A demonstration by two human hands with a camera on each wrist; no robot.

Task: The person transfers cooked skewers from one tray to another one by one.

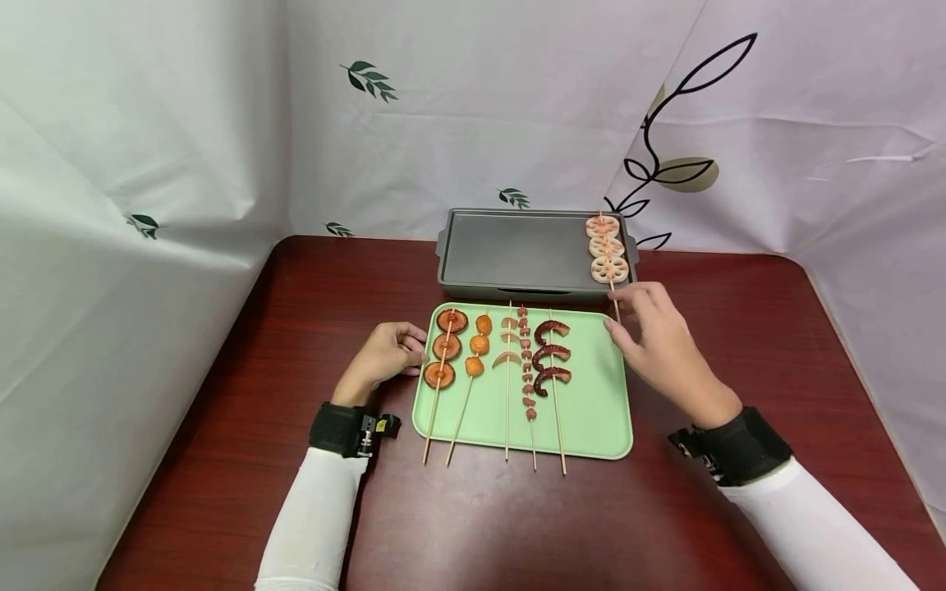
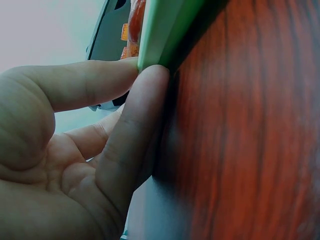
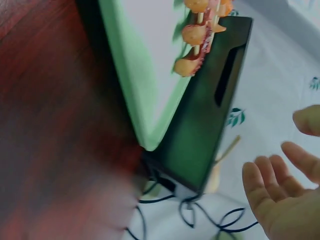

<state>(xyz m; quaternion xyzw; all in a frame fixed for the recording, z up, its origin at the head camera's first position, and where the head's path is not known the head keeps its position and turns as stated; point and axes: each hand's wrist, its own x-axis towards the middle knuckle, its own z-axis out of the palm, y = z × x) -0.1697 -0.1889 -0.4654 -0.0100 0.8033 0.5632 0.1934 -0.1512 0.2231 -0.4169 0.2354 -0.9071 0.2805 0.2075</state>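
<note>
At the tray's left edge, my left hand (image 1: 384, 359) pinches the rim of the light green tray (image 1: 599, 410) between thumb and finger, as the left wrist view shows close up. My right hand (image 1: 658, 336) is by the tray's far right corner, thumb and fingers spread apart. Close to its fingertips is the bare stick of a skewer of lotus root slices (image 1: 609, 269). That skewer lies along the right end of a grey rectangular griddle (image 1: 517, 250), its stick jutting over the near edge. In the right wrist view the stick (image 3: 230, 148) stands apart from the fingers.
Across the tray lie skewers of round brown mushroom-like slices (image 1: 447, 346), orange balls (image 1: 479, 345), pale crescents (image 1: 507, 358), small red pieces (image 1: 527, 367) and curved dark red tentacle-like pieces (image 1: 553, 353). The griddle stands behind the tray, near a patterned white curtain (image 1: 473, 123).
</note>
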